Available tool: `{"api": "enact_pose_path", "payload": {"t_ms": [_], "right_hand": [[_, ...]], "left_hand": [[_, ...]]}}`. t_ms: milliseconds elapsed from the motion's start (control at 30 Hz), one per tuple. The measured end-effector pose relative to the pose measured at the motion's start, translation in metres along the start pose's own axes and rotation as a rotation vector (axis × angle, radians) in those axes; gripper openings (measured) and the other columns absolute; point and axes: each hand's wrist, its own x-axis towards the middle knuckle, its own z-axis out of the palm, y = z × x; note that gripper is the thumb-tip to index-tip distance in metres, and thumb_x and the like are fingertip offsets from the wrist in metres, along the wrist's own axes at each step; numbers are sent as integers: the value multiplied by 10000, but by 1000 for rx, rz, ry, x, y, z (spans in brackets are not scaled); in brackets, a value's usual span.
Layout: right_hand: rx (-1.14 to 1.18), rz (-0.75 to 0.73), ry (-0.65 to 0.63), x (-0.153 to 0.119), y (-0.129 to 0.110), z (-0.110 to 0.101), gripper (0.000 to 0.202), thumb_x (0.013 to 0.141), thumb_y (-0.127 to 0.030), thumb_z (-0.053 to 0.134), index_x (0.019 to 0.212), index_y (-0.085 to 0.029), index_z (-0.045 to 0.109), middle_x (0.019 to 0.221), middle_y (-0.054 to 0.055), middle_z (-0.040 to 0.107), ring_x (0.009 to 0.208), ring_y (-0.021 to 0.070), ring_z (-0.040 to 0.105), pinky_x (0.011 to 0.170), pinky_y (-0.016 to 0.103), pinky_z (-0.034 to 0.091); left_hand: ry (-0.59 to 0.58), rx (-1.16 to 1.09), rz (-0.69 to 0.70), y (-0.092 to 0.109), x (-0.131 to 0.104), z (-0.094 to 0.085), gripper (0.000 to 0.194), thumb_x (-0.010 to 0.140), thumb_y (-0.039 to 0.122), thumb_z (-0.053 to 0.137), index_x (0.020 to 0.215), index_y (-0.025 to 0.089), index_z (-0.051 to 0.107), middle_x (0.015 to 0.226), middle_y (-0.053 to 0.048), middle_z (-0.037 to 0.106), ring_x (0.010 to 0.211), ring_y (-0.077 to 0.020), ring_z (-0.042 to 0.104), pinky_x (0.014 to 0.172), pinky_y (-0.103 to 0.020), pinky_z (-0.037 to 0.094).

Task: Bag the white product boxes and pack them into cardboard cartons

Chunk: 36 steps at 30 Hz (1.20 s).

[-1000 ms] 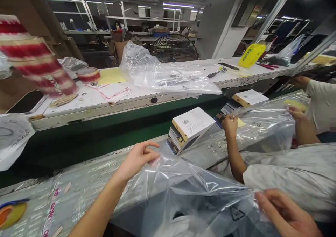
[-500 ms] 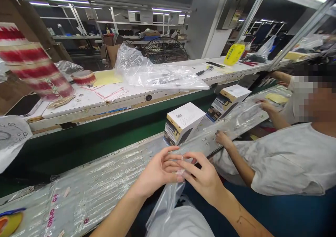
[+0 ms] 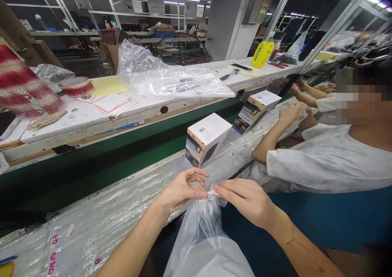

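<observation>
We locate the transparent plastic bag (image 3: 199, 230) at the near edge of the film-covered bench (image 3: 122, 211), its mouth gathered upward into a narrow neck. Our right hand (image 3: 249, 199) pinches this neck between thumb and fingertips. Our left hand (image 3: 182, 189) sets its thumb against the neck's other side; its index finger is curled, with a gap above the thumb (we cannot tell whether the lower fingers close behind the plastic).

Beyond our hands, the nearer printed carton (image 3: 208, 132) stands on the bench, and the farther printed carton (image 3: 256, 105) stands past it, apart from the first. To the right, a co-worker in a white T-shirt (image 3: 321, 158) holds clear film.

Across the green gap, the white worktable (image 3: 65, 123) carries a crumpled clear bag (image 3: 171, 81), a red-and-cream tape roll (image 3: 76, 87) and a bottle of yellow liquid (image 3: 262, 53). Farther back, we note a black wire-guarded fan (image 3: 182, 50).
</observation>
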Motion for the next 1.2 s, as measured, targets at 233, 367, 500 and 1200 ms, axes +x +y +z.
{"api": "enact_pose_path", "payload": {"t_ms": [233,367,500,1200], "right_hand": [[-74,-76,158,-23,-5,-7,218,886,-18,589,1081,-69,673,1000,128,738,1140,256,648,907,369,602],[265,169,387,-40,-5,-11,299,957,-69,477,1219,-166,584,977,107,714,1009,243,686,822,432,614],[431,381,398,-38,10,-7,219,1018,-174,374,1152,-239,535,751,28,620,640,169,624,571,315,541],[1151,1085,-1254,-2,309,-47,374,589,-389,864,729,-85,698,629,46,688,534,179,631,526,261,469]], "left_hand": [[167,-78,85,-14,15,2,468,507,190,933,864,165,632,868,15,602,688,-127,680,613,-215,491],[561,-16,200,-14,35,-40,463,420,199,930,756,155,615,817,4,596,763,-172,661,658,-255,495],[783,151,615,1,13,-40,288,636,315,843,847,191,692,973,-57,669,989,-230,639,914,-334,491],[-555,534,-311,-15,132,-67,627,641,803,669,774,199,773,629,-48,679,598,-202,606,637,-318,475]]}}
